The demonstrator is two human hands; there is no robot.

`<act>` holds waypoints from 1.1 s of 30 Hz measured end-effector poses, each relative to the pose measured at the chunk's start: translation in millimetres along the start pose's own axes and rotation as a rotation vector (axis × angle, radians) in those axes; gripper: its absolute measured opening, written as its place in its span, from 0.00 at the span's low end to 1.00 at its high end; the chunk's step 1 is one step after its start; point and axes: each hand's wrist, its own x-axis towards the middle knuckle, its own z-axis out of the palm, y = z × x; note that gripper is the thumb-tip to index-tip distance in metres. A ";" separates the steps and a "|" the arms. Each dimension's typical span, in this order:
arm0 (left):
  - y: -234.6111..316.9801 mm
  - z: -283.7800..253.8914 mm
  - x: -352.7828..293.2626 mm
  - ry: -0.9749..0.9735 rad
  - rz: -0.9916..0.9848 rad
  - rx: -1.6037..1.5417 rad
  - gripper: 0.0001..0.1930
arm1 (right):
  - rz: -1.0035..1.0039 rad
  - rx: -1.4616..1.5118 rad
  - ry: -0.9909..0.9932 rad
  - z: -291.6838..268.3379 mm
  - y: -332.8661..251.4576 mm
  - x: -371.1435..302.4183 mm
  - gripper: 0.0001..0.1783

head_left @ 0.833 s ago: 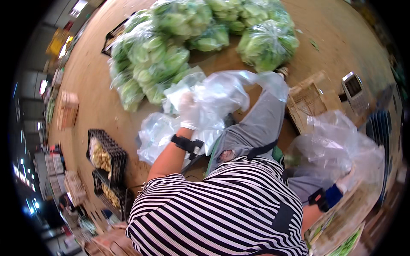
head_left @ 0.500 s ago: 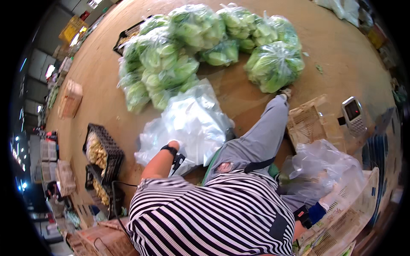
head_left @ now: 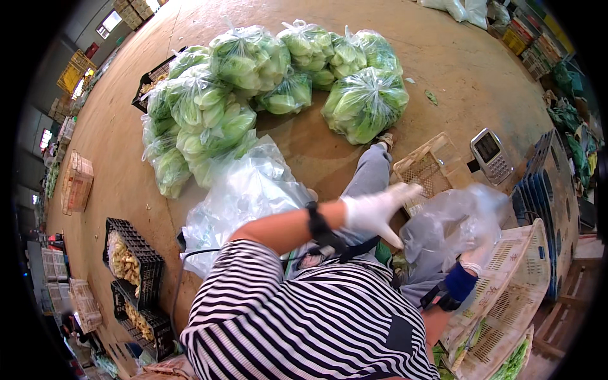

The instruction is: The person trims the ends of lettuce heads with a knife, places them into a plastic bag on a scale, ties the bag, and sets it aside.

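Observation:
My left hand (head_left: 379,210), in a white glove, stretches across my lap toward the right with its fingers spread and nothing in them. Beyond its fingertips a crumpled clear plastic bag (head_left: 437,221) bulges over my right leg. My right hand (head_left: 478,244) is among the folds of this bag, veiled by the plastic; its fingers cannot be made out. A blue band (head_left: 460,282) circles the right wrist. Left of my legs lies a heap of flat clear plastic bags (head_left: 244,190), partly behind my left forearm.
Several filled bags of leafy green vegetables (head_left: 247,60) stand ahead on the floor. A scale display with keypad (head_left: 491,155) is beside a shallow tan crate (head_left: 430,168). Another pale crate (head_left: 506,285) stands at my right, black crates of yellowish produce (head_left: 133,266) at left.
My left hand has lifted off the heap of bags and swung right across my lap, fingers spread. The view has turned right. My right hand stays at the clear bag.

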 end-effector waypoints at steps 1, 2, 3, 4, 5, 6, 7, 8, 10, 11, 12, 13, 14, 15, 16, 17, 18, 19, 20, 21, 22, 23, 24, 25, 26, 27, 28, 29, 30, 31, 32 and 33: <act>-5.8 31.3 21.4 0.067 0.010 -0.156 0.57 | -0.031 -0.070 -0.014 23.8 -3.6 -8.1 0.25; -10.4 61.0 42.3 0.319 -0.018 -0.205 0.53 | -0.057 -0.152 -0.041 51.6 -9.6 -26.4 0.25; -12.7 76.8 61.7 0.567 -0.035 -0.257 0.49 | -0.092 -0.232 -0.061 78.9 -18.4 -45.7 0.25; -14.7 72.9 74.0 0.573 -0.015 -0.257 0.49 | -0.115 -0.334 -0.106 109.4 -28.6 -70.6 0.24; -15.9 64.1 85.7 0.512 -0.038 -0.213 0.43 | -0.141 -0.441 -0.150 126.4 -36.7 -81.8 0.23; -20.9 51.1 92.6 0.464 -0.078 -0.163 0.37 | -0.248 -0.652 -0.220 117.0 -42.6 -79.5 0.25; -27.0 35.4 98.4 0.419 -0.122 -0.113 0.30 | -0.256 -0.655 -0.243 108.5 -55.6 -77.8 0.25; -34.7 18.7 103.7 0.372 -0.169 -0.060 0.25 | -0.418 -0.893 -0.260 103.0 -76.0 -77.2 0.25; -54.1 -10.7 103.0 0.526 -0.216 0.282 0.16 | -0.597 -1.293 -0.312 102.8 -114.8 -79.8 0.26; -65.7 -25.2 97.1 0.718 -0.204 0.577 0.13 | -0.614 -1.463 -0.345 102.1 -128.1 -80.8 0.28; -76.7 -43.1 86.1 0.843 -0.176 0.626 0.13 | -0.619 -1.450 -0.362 89.4 -128.7 -76.8 0.28; -87.5 -57.1 77.0 0.967 -0.143 0.673 0.14 | -0.570 -1.535 -0.493 72.6 -130.4 -72.3 0.28; -108.2 -61.2 67.4 0.988 -0.239 0.579 0.14 | -0.529 -1.615 -0.646 62.2 -130.0 -64.3 0.28; -131.5 -61.6 60.5 1.011 -0.258 0.595 0.14 | -0.546 -1.604 -0.679 54.5 -126.5 -53.7 0.28; -154.2 -60.5 53.1 0.630 -0.255 0.344 0.13 | -0.457 -1.710 -0.653 47.7 -119.1 -42.3 0.28; -167.2 -62.2 44.2 0.254 -0.248 0.084 0.13 | -0.364 -1.815 -0.629 42.2 -112.1 -31.8 0.28; -153.5 -57.3 40.7 0.270 -0.270 -0.363 0.12 | -0.482 -1.753 -0.438 36.6 -109.2 -23.4 0.27; -125.8 -50.5 38.2 0.279 -0.268 -0.807 0.11 | -0.536 -1.707 -0.349 31.6 -109.1 -18.3 0.26; -104.9 -51.3 25.7 0.276 -0.092 -0.399 0.10 | -0.591 -1.650 -0.274 27.2 -108.4 -12.7 0.26; -88.9 -61.1 19.1 0.239 0.082 0.020 0.10 | -0.541 -1.430 -0.252 20.3 -107.4 -7.0 0.25; -79.0 -74.2 20.0 0.239 -0.118 0.251 0.10 | -0.477 -1.213 -0.248 13.0 -105.8 1.3 0.25; -72.6 -81.8 25.8 0.231 -0.304 0.463 0.09 | -0.411 -1.016 -0.226 2.9 -112.9 5.8 0.25; -74.3 -99.9 16.6 0.359 -0.258 0.621 0.08 | -0.343 -0.821 -0.196 -7.7 -120.0 10.4 0.26; -77.3 -110.6 -10.0 0.628 -0.360 0.695 0.08 | -0.249 -0.636 -0.198 -9.5 -124.6 23.1 0.27; -84.5 -110.7 -17.4 0.905 -0.320 0.110 0.08 | -0.180 -0.447 -0.165 14.7 -134.6 11.9 0.29; -95.7 -109.7 -24.9 1.126 -0.248 -0.497 0.09 | -0.223 -0.802 -0.376 36.6 -129.3 -6.8 0.25; -109.9 -113.6 -29.3 0.934 -0.204 -1.147 0.12 | -0.367 -1.178 -0.577 80.0 -127.5 -43.7 0.22; -113.2 -115.3 -27.4 0.929 -0.212 -1.137 0.12 | -0.554 -1.435 -0.750 122.8 -125.9 -80.2 0.21; -115.2 -111.4 -25.3 0.844 -0.213 -1.025 0.13 | -0.604 -1.537 -0.832 127.6 -120.5 -88.4 0.21; -117.7 -104.2 -26.9 0.768 -0.218 -0.919 0.14 | -0.565 -1.575 -0.844 115.0 -112.2 -83.4 0.21; -121.0 -99.7 -28.7 0.688 -0.223 -0.813 0.15 | -0.528 -1.596 -0.836 104.9 -103.8 -77.8 0.20; -128.0 -99.7 -26.0 0.676 -0.219 -0.814 0.15 | -0.501 -1.608 -0.799 93.5 -97.3 -73.3 0.20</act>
